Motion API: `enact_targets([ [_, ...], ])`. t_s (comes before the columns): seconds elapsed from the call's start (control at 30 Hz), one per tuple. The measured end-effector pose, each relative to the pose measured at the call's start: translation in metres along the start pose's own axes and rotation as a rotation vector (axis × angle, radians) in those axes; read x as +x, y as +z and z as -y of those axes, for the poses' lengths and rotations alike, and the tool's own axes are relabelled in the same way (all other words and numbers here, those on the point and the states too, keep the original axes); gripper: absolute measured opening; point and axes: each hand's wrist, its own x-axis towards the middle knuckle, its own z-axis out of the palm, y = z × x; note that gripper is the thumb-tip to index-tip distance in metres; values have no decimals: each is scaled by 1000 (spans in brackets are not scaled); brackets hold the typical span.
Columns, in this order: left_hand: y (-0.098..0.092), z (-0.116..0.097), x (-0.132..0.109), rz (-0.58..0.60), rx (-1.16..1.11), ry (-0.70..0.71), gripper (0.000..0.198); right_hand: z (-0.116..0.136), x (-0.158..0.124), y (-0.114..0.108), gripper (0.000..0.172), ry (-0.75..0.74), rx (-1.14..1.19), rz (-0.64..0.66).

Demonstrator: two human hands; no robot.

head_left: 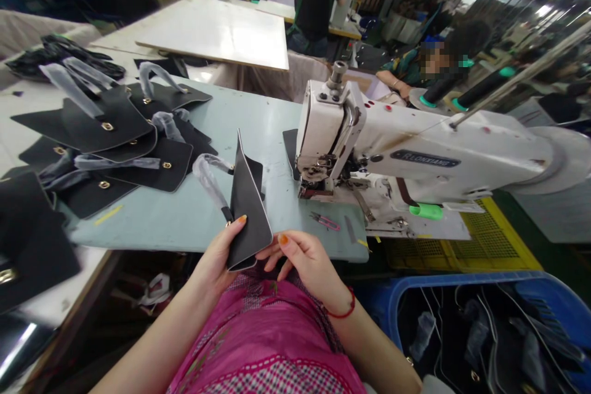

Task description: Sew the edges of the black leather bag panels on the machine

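Observation:
My left hand [220,257] grips a black bag panel [249,212], thumb on its face and the other fingers behind it. The panel is folded and stands upright on edge; its handle [207,180], wrapped in clear plastic, sticks out to the left. My right hand [302,255] is at the panel's lower right corner, fingers apart and loosely bent; some fingertips are partly behind the corner, so I cannot tell whether they touch. In front of my hands stands a white sewing machine [383,126] on a pale green table top [277,225]. Pink thread snips [327,221] lie near its needle area.
Several similar black bag panels [161,163] with wrapped handles are piled at the left. A blue basket [397,301] with more panels stands at the lower right, beside a yellow crate [503,246]. One person [410,74] sits beyond the machine; another person [316,0] stands farther back.

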Motion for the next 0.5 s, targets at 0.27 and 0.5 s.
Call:
enact_targets([
  [0.27,-7,21,-9,14,-54,-161,25,24,5,26,48,-299,-634,-95],
  [0.5,-28,17,-30,258,172,-307,61,34,59,28,40,-635,-930,216],
])
